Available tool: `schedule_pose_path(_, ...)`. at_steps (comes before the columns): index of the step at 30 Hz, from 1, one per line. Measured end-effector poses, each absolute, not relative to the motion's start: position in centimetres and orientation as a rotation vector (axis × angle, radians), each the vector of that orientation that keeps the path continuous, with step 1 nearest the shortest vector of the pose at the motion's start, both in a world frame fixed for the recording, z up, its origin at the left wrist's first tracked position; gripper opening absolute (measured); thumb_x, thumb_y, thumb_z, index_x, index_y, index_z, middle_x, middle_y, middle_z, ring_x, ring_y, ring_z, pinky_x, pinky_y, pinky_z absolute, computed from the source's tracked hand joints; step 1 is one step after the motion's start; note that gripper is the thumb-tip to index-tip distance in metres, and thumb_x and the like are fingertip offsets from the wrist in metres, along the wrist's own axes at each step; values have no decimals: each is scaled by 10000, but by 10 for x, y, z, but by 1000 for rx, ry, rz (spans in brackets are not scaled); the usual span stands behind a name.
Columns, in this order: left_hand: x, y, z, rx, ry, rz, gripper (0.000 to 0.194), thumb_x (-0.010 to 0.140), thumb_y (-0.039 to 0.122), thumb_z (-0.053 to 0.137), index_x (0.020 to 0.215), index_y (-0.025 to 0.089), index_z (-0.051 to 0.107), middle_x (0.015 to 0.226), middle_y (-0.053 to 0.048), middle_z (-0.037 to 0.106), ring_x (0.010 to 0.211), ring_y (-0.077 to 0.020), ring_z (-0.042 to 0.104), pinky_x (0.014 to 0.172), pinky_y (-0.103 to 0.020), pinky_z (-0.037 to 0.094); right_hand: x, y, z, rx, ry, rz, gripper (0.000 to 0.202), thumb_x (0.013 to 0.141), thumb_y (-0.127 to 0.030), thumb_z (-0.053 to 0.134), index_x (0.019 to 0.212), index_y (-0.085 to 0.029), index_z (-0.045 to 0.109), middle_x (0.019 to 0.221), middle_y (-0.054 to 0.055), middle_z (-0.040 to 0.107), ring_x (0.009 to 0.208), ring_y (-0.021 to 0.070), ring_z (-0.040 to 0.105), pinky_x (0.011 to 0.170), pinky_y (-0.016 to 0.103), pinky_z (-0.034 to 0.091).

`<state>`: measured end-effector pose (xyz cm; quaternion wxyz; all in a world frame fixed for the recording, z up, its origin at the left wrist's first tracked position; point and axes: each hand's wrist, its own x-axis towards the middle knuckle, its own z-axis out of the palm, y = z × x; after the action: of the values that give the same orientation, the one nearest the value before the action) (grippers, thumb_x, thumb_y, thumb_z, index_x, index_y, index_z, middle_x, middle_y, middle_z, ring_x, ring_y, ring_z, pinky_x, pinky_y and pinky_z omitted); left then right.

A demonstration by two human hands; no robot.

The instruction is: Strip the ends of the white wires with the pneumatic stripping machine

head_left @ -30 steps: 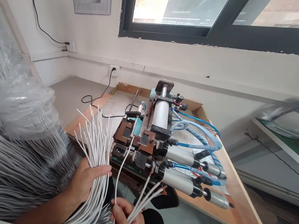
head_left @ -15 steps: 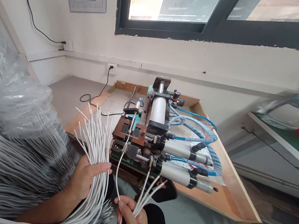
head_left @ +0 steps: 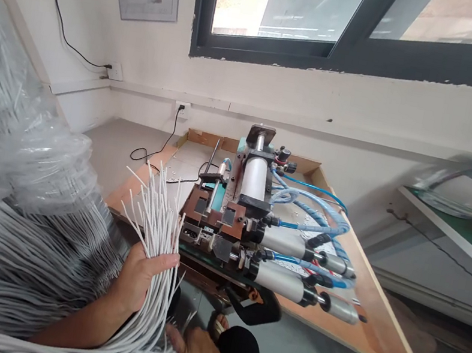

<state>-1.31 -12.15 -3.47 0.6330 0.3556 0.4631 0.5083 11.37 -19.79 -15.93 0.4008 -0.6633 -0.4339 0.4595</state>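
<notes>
My left hand (head_left: 136, 277) is wrapped round a thick bundle of white cables (head_left: 160, 218), whose ends fan out above the thumb. Low in the view, my right hand (head_left: 198, 352) is turned downward beside the lower part of the bundle; its fingertips are partly hidden and blurred, and whether it holds cables is unclear. Beyond my hands stands a pneumatic machine (head_left: 255, 180) with silver cylinders, brown clamp blocks (head_left: 232, 220) and blue hoses. No cable shows between its blocks.
The machine sits in a wooden-edged tray (head_left: 381, 311) on the table. More grey-white cables (head_left: 17, 278) and clear plastic wrap (head_left: 37, 166) fill the left side. A shelf (head_left: 454, 233) with a large clear bottle is at the right. A black pedal-like part (head_left: 258, 311) hangs below the machine.
My right hand has moved down, and the cables it held in front of the machine no longer show there. The cable has left the clamp blocks, which have shifted. My left hand keeps its hold.
</notes>
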Motion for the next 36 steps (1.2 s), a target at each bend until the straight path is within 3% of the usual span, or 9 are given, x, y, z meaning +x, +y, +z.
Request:
schedule_pose_path(2, -12, -121, -34, 839, 1035, 1161, 146, 580, 139, 698, 721, 139, 656, 626, 12, 636, 587, -125, 541, 619, -237, 417, 122, -184, -139, -1788, -1247, 903, 259, 598, -437, 678, 519, -196, 629, 489, 61, 571, 518, 206, 542, 499, 273, 351)
schedule_pose_path(3, -11, -121, -34, 859, 1017, 1152, 149, 586, 137, 694, 730, 137, 656, 630, 11, 636, 591, -125, 539, 624, -238, 416, 126, -175, -124, -1743, -1300, 838, 257, 679, -439, 609, 617, -196, 664, 562, 74, 602, 581, 217, 559, 535, 280, 370)
schedule_pose_path(6, -8, -121, -33, 951, 949, 1085, 130, 593, 137, 685, 720, 130, 656, 615, 7, 633, 584, -130, 540, 608, -239, 417, 128, -149, -80, -1335, -1332, 931, 309, 809, -411, 463, 859, -193, 676, 708, 61, 609, 638, 181, 546, 567, 264, 389)
schedule_pose_path(12, -13, -119, -39, 949, 990, 1095, 144, 577, 155, 702, 708, 122, 653, 585, -5, 633, 550, -136, 545, 560, -242, 429, 111, -133, -63, -1036, -817, 1319, 280, 707, -410, 619, 712, -135, 675, 561, -7, 526, 426, 72, 384, 400, 206, 287)
schedule_pose_path(24, -12, -115, -27, 767, 1097, 1128, 175, 581, 175, 715, 736, 134, 643, 605, 6, 657, 545, -127, 586, 555, -227, 469, 111, -128, -64, -857, -263, 1654, 315, 497, -365, 784, 579, -97, 641, 413, -46, 480, 309, -7, 271, 299, 126, 167)
schedule_pose_path(32, -12, -112, -27, 769, 1139, 1149, 175, 558, 182, 720, 717, 168, 649, 585, 30, 639, 512, -127, 572, 520, -226, 454, 112, -122, -72, -802, -210, 1709, 320, 492, -356, 794, 584, -90, 641, 408, -59, 447, 327, -17, 211, 319, 129, 131)
schedule_pose_path(36, -11, -111, -26, 825, 1088, 1178, 142, 570, 150, 703, 703, 162, 655, 610, 24, 654, 571, -143, 585, 588, -239, 459, 109, -125, -73, -794, -280, 1715, 317, 551, -392, 759, 613, -100, 652, 440, -63, 403, 378, 11, 266, 364, 150, 206)
